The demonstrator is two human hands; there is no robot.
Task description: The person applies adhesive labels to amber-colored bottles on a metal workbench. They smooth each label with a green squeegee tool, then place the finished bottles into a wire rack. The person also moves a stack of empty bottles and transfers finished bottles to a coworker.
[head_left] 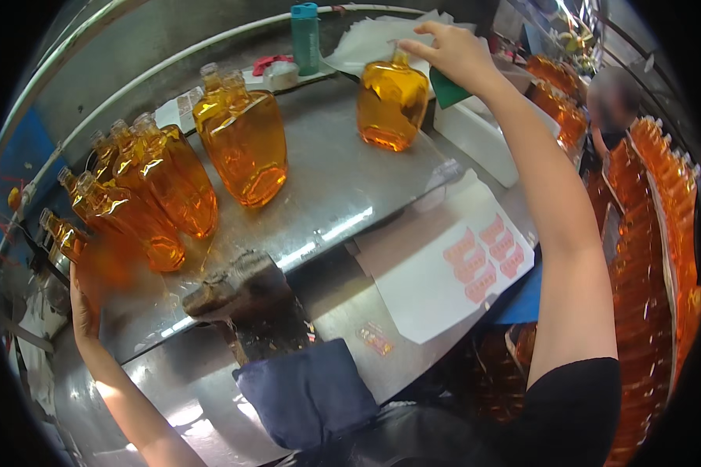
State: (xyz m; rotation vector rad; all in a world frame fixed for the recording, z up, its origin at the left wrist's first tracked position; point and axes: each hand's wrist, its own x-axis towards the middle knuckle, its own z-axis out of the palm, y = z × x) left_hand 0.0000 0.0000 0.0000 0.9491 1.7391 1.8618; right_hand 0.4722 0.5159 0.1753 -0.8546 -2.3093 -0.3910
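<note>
Amber glass bottles with clear necks stand on a metal worktable. My right hand [452,56] is at the far right of the table, fingers apart, with its fingertips at the neck of a single upright bottle [392,105]. Whether they touch the glass is unclear. At the left edge my left hand [86,303] lies against the lower end of the outermost bottle [67,237]; its fingers are mostly hidden behind a blurred orange patch. Beside it several more bottles [175,179] form a cluster, and a close group of bottles [248,148] stands nearer the middle.
A white sheet with red stickers [413,296] lies at the table's right front. Before me are a dark block-like fixture [245,292] and a folded dark cloth [308,393]. A teal drinking bottle [305,39] stands behind. At right are many orange bottles [639,272] and a person [611,101].
</note>
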